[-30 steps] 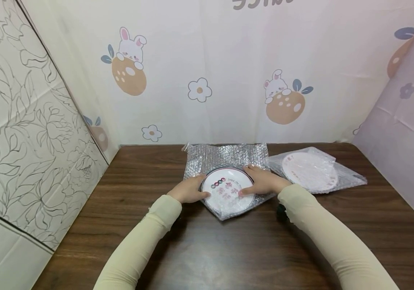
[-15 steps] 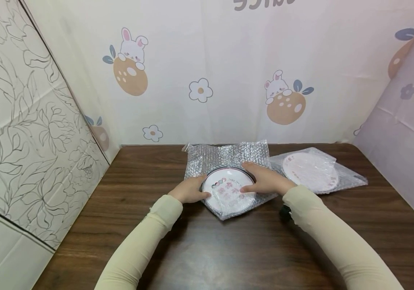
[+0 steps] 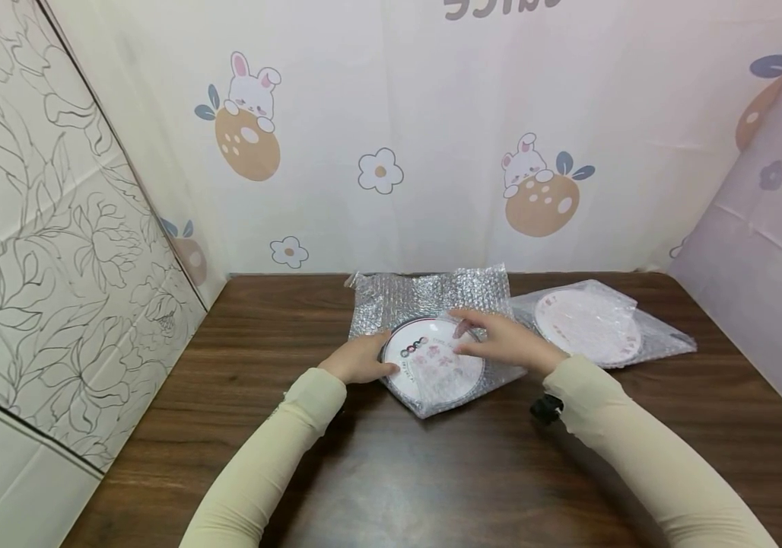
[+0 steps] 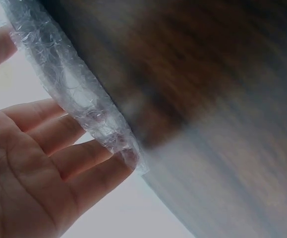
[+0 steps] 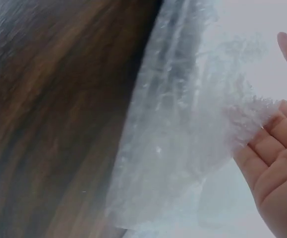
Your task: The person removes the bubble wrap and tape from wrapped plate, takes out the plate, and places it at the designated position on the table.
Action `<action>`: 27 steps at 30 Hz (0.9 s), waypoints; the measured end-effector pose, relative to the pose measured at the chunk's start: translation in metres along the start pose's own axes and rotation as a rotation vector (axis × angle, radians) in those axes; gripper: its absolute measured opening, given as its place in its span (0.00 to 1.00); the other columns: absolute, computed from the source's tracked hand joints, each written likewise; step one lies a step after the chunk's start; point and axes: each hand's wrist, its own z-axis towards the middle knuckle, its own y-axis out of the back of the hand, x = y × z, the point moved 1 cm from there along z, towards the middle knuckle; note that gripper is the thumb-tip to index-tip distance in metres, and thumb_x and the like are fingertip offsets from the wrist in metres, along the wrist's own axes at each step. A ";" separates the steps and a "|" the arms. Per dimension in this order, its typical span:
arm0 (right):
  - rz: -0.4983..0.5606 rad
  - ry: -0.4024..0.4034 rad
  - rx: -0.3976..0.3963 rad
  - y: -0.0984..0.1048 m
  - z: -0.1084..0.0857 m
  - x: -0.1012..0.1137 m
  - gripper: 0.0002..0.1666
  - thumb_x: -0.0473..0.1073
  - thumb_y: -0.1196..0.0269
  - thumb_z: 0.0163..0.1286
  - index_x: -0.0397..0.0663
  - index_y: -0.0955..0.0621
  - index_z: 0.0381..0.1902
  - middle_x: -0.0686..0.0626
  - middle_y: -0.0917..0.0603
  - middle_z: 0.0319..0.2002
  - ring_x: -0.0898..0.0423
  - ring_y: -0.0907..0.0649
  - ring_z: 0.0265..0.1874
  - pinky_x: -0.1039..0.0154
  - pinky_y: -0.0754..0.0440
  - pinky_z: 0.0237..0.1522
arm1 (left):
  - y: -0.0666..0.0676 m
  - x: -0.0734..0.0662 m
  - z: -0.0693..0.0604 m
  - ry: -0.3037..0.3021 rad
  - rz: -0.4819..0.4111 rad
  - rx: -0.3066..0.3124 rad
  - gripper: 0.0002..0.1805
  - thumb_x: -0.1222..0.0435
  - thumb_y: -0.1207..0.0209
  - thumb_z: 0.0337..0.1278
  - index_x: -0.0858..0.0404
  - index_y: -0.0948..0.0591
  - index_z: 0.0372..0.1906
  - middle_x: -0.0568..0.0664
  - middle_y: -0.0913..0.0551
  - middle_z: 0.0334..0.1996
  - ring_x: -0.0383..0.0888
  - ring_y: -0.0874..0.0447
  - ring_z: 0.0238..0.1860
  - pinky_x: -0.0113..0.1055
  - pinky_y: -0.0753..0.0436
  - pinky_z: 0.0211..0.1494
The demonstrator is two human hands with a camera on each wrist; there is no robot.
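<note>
A round white plate with a dark rim and a pink pattern lies on bubble wrap; a fold of wrap covers its near part. My left hand holds the plate's wrapped left edge, thumb on top. In the left wrist view, its fingers press against the wrapped edge. At the plate's upper right is my right hand, thumb apart from the fingers. In the right wrist view, its fingertips touch the edge of the wrap.
A second plate, wrapped in bubble wrap, lies at the right on the dark wooden table. A printed curtain hangs behind the table, and a patterned panel stands on the left.
My right hand has drawn back from the plate's right rim, its thumb off the middle of the plate. The wrap's far right corner has risen slightly. The left hand stays in place.
</note>
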 end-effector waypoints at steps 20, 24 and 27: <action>0.086 0.122 -0.186 0.029 -0.034 0.027 0.03 0.38 0.35 0.67 0.52 0.18 0.35 0.56 0.17 0.33 0.65 0.21 0.33 0.69 0.20 0.37 | 0.000 0.002 0.001 0.007 0.003 -0.010 0.40 0.53 0.40 0.64 0.65 0.39 0.74 0.57 0.35 0.73 0.53 0.37 0.74 0.44 0.37 0.76; 0.086 0.136 -0.179 0.036 -0.045 0.033 0.01 0.38 0.35 0.67 0.50 0.17 0.35 0.56 0.17 0.31 0.66 0.22 0.30 0.69 0.22 0.31 | 0.000 0.003 0.003 0.010 0.009 -0.008 0.40 0.52 0.40 0.64 0.65 0.39 0.74 0.57 0.35 0.73 0.53 0.38 0.74 0.43 0.37 0.76; 0.077 0.151 -0.163 0.040 -0.052 0.037 0.02 0.38 0.34 0.66 0.51 0.17 0.35 0.56 0.16 0.30 0.66 0.22 0.29 0.69 0.22 0.30 | 0.000 0.004 0.004 0.013 0.015 -0.007 0.40 0.52 0.40 0.64 0.66 0.39 0.74 0.56 0.36 0.73 0.52 0.38 0.74 0.43 0.38 0.76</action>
